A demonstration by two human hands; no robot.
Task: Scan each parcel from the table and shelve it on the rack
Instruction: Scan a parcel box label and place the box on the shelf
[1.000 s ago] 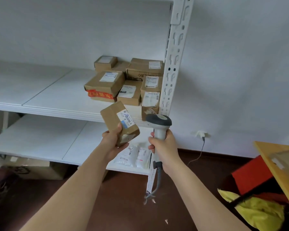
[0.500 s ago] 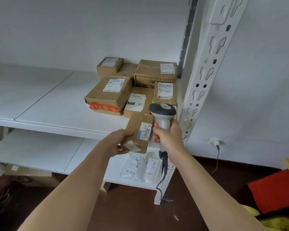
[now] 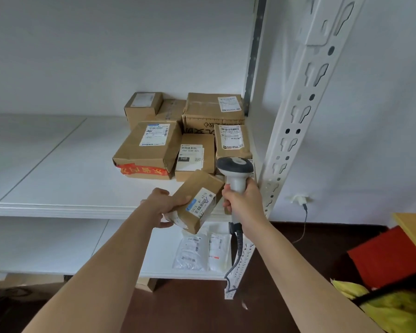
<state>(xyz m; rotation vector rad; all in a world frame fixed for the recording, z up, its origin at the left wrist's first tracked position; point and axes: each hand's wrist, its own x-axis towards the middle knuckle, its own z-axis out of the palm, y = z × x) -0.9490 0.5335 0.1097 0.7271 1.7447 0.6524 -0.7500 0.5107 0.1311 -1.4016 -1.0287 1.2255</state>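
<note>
My left hand [image 3: 162, 206] grips a small brown cardboard parcel [image 3: 197, 200] by its near end, label up, tilted over the front edge of the rack's middle shelf [image 3: 58, 169]. My right hand [image 3: 244, 200] holds a grey and white barcode scanner [image 3: 235, 170] upright just right of the parcel, its cable hanging down. Several brown parcels [image 3: 151, 147] with white labels lie grouped at the shelf's right end, just beyond the held one.
The white slotted upright of the rack [image 3: 296, 131] rises right of the scanner. Two white poly bags [image 3: 202, 251] lie on the lower shelf. A red item [image 3: 389, 255], a yellow bag [image 3: 394, 308] and a wooden table corner [image 3: 413, 231] are at the right.
The view has drawn closer to the rack. My left hand has lowered and tipped the parcel flatter, carrying it forward to the middle shelf's edge. The scanner has moved with it.
</note>
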